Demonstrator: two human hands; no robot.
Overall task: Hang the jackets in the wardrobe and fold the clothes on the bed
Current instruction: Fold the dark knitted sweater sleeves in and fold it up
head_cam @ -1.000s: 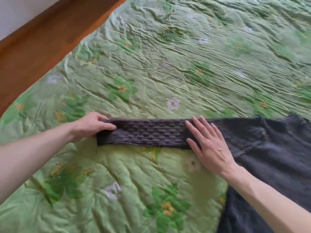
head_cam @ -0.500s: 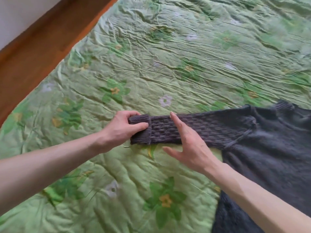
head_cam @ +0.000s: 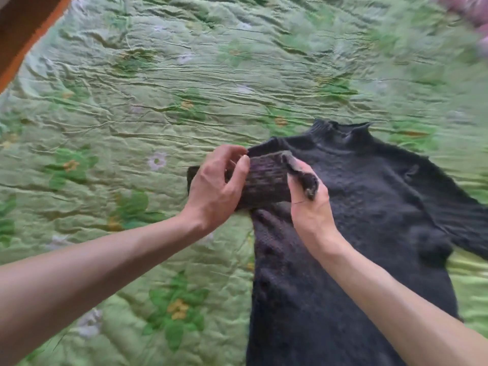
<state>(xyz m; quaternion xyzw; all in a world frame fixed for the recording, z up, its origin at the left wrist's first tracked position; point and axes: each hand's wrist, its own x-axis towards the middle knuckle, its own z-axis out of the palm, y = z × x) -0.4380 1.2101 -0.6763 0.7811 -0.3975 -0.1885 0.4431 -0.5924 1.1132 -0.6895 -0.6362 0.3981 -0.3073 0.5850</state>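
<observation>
Change: sleeve now doubled back toward the shoulder, no longer stretched out.
Grip: left hand and right hand pinch the fold.
Sweater: flat on green quilt; likely soft, limp, best held at edges.

Dark knit sweater, sleeve folded inward

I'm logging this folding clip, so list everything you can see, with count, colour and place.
sweater: one, dark grey, lying flat on the bedspread, right of centre
sleeve: one, dark grey knit, folded in at the sweater's shoulder, held by both hands
bedspread: one, green with flowers, filling the view
wooden edge: one, brown, top-left corner
pink item: blurred, top-right corner
left hand: grips the sleeve
right hand: pinches the sleeve end
</observation>
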